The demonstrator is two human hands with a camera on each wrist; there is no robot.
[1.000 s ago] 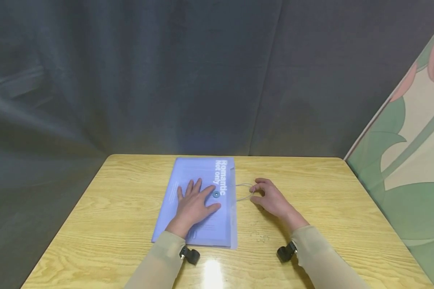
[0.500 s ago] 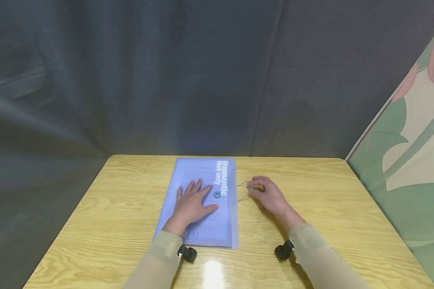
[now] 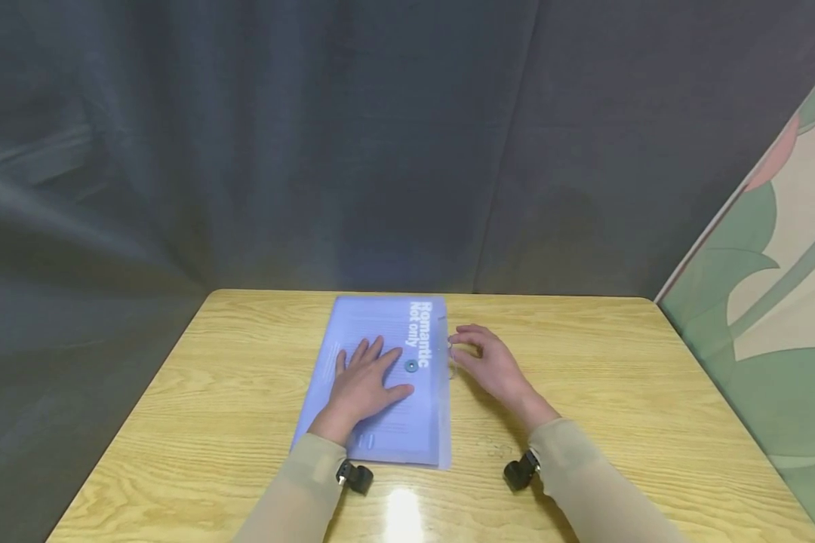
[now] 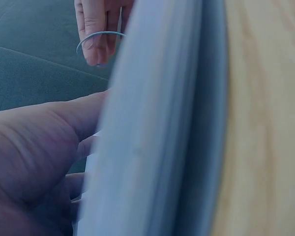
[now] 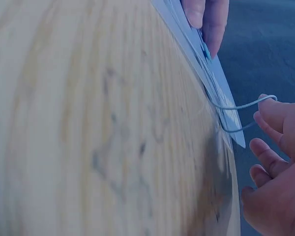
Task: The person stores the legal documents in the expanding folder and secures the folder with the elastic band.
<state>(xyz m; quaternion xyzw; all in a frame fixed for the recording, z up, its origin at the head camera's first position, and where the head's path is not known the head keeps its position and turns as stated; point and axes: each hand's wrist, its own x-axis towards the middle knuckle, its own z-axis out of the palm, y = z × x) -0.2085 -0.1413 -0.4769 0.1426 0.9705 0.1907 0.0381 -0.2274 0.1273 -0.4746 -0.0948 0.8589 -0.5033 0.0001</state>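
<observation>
A translucent blue-purple document folder (image 3: 424, 422) lies on the table, white lettering and a small round button (image 3: 411, 366) on its flap. My left hand (image 3: 363, 388) rests on it with fingers spread, thumb just below the button. Beyond the folder's right edge, my right hand (image 3: 492, 366) pinches the folder's thin cord loop (image 5: 243, 105). The right wrist view has that loop running from the folder edge to the fingertips. In the left wrist view the folder's layered side (image 4: 142, 147) covers part of the left hand.
The wooden table (image 3: 584, 362) extends to both sides of the folder. A dark curtain (image 3: 380, 151) hangs behind its far edge, and a flower-patterned panel (image 3: 774, 302) stands at the right. Scuff marks (image 3: 494, 446) show on the tabletop.
My right hand has moved left, towards the folder, with the cord loop, which sticks out less from the edge now. My left hand stays on the folder.
</observation>
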